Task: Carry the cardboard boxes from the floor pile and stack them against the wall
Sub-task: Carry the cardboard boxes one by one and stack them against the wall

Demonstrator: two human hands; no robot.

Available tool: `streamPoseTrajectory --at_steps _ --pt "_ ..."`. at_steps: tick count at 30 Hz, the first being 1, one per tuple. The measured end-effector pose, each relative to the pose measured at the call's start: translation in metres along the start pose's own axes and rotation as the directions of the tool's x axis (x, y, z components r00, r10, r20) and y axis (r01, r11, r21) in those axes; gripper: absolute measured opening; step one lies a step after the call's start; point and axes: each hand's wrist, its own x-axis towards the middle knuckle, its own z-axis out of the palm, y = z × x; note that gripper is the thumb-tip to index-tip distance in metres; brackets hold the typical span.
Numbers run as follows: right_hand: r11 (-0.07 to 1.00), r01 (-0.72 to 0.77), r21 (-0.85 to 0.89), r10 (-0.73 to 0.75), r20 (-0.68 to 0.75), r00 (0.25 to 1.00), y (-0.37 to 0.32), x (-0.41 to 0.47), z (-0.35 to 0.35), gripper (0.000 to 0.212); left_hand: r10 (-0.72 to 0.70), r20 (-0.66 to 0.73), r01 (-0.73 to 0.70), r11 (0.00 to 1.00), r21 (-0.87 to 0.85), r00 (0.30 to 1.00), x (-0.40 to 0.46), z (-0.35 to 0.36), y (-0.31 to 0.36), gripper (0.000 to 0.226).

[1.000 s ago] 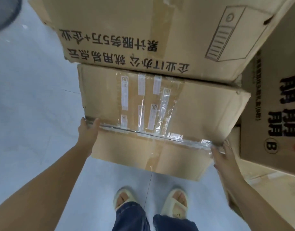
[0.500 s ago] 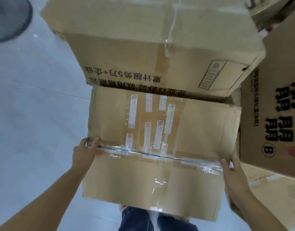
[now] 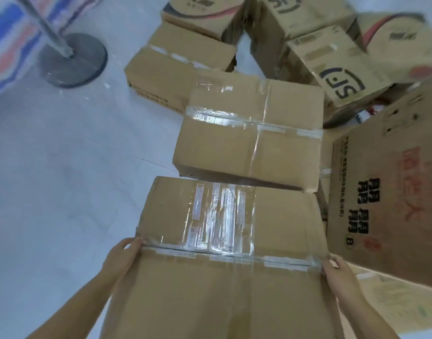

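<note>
I hold a brown cardboard box [image 3: 278, 228] with clear tape and white labels on its top, lifted close to my chest. My left hand [image 3: 123, 255] grips its left edge at the tape seam. My right hand [image 3: 337, 272] grips the right edge at the same seam. Just beyond it a taped box [image 3: 249, 135] lies on the floor pile. More boxes lie behind: a flat one [image 3: 180, 62], an "SJ" printed one [image 3: 332, 67], and others at the top. The box hides my feet. No wall is in view.
A large printed box [image 3: 390, 192] leans at the right, over a flat sheet of cardboard [image 3: 390, 302]. A metal pole on a round grey base [image 3: 73, 59] stands at upper left beside a striped tarp [image 3: 7, 33]. Pale floor [image 3: 51, 167] stretches at the left.
The held box has come up and toward me, away from under the large printed box. My view has tilted up, showing the floor pile beyond. Both hands keep the same grip.
</note>
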Motion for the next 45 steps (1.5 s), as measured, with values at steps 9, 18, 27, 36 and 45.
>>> streamPoseTrajectory --at_steps 9,18,27,36,45 --pt "0.984 0.163 -0.069 -0.154 0.119 0.981 -0.079 -0.099 -0.072 0.046 0.042 -0.128 -0.075 0.961 -0.266 0.991 -0.146 -0.083 0.019 0.026" --pt "0.823 0.561 -0.090 -0.497 0.363 0.788 -0.140 -0.193 -0.119 0.049 -0.144 -0.419 -0.085 0.872 -0.483 0.896 -0.318 -0.116 -0.059 0.019" --pt "0.596 0.803 0.010 -0.647 0.597 0.473 -0.158 -0.311 -0.083 0.033 -0.492 -0.442 -0.027 0.645 -0.764 0.750 -0.499 -0.079 -0.194 0.021" --pt "0.278 0.960 0.032 -0.503 0.857 0.117 -0.056 -0.461 -0.005 0.024 -0.786 -0.412 -0.085 0.423 -0.902 0.461 -0.670 -0.003 -0.347 0.021" --pt "0.129 0.978 0.162 -0.330 0.938 -0.111 0.157 -0.608 0.006 0.017 -0.933 -0.289 -0.241 0.236 -0.941 0.213 -0.849 0.101 -0.496 0.017"
